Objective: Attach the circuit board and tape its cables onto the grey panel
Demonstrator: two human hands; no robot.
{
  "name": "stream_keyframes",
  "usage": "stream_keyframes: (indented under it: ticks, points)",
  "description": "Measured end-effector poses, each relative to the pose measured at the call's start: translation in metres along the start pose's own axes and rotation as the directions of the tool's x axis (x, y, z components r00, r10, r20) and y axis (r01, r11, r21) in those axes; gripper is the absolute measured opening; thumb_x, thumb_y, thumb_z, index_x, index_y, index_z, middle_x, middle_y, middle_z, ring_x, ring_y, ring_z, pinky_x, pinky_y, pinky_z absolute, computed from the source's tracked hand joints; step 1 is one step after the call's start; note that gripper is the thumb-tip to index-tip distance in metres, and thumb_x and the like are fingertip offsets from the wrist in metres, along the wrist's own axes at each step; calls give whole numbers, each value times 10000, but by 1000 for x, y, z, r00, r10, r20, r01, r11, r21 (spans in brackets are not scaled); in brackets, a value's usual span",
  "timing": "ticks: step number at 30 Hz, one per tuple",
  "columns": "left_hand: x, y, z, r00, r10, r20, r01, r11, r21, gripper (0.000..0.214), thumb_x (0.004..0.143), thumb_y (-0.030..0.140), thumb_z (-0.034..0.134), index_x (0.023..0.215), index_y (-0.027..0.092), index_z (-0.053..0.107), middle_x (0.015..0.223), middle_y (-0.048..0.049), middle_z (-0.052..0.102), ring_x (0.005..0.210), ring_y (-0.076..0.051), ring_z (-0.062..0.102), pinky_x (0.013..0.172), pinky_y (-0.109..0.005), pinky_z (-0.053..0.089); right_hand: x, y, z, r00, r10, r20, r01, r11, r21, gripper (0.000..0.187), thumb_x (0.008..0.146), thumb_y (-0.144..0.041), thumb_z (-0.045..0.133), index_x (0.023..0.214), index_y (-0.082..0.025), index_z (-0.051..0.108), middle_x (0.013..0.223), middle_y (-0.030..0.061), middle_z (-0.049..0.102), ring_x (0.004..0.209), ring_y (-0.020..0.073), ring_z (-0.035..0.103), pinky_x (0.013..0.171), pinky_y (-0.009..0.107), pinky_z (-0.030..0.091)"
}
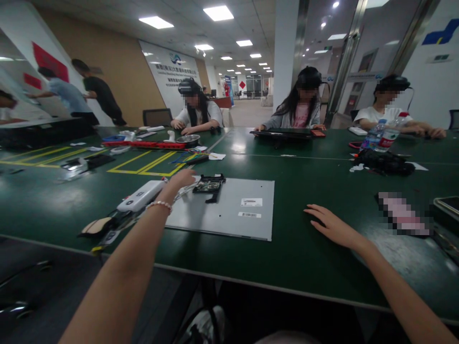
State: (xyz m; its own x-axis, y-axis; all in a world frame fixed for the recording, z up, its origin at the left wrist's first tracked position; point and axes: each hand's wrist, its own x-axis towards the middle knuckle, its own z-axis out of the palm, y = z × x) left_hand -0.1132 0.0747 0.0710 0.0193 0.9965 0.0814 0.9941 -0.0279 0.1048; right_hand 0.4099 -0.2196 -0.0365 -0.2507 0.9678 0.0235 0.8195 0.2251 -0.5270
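A flat grey panel (236, 220) lies on the green table (304, 167) at the centre of the frame, a black-framed circuit board (208, 185) at its upper edge; the left hand (183, 179) reaches over the panel's upper left corner, and I cannot tell whether it grasps anything; the right hand (333, 229), right of centre, is empty, fingers loosely spread; a careless sweep of the left forearm (125, 267) could knock the white device (141, 196) beside it; a bump could shift the board, which looks unsecured.
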Motion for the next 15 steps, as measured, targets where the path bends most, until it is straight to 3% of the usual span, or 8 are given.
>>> stream_keyframes:
  ticks: [3, 7, 11, 15]
  points:
    - [-6, -30, -12, 991, -16, 135, 11, 999, 43, 385, 694, 250, 660, 1050, 106, 682, 1116, -127, 672, 980, -231, 608, 864, -268, 443, -1, 0, -1, 1000, 2, 5, -2, 1000, 5, 533, 929, -553, 363, 1428, -365, 357, 1542, -30, 264, 1410, 273, 239, 1133, 510, 258]
    - [-15, -54, -13, 974, -25, 226, 12, 998, 60, 536, 682, 375, 711, 1137, 101, 634, 1134, -116, 665, 914, -191, 615, 818, -237, 449, 0, 3, 2, 1000, -3, 7, 3, 1000, -1, 526, 928, -541, 372, 1425, -371, 358, 1543, -35, 260, 1411, 269, 238, 1137, 510, 253]
    - [-22, -59, -4, 969, -24, 247, 10, 998, 56, 531, 654, 344, 698, 1136, 129, 639, 1068, -91, 692, 860, -184, 640, 769, -212, 462, 2, 9, 7, 1000, -5, 5, 5, 1000, -15, 520, 929, -535, 367, 1427, -386, 343, 1547, -48, 247, 1412, 265, 233, 1137, 519, 247]
    - [-24, -57, 3, 982, -46, 185, 35, 998, 60, 624, 589, 312, 698, 1184, 141, 615, 1110, -118, 676, 922, -232, 646, 799, -248, 473, 2, 11, 9, 1000, 9, 3, -9, 1000, -16, 524, 926, -551, 365, 1428, -403, 333, 1549, -57, 239, 1415, 267, 226, 1135, 524, 251]
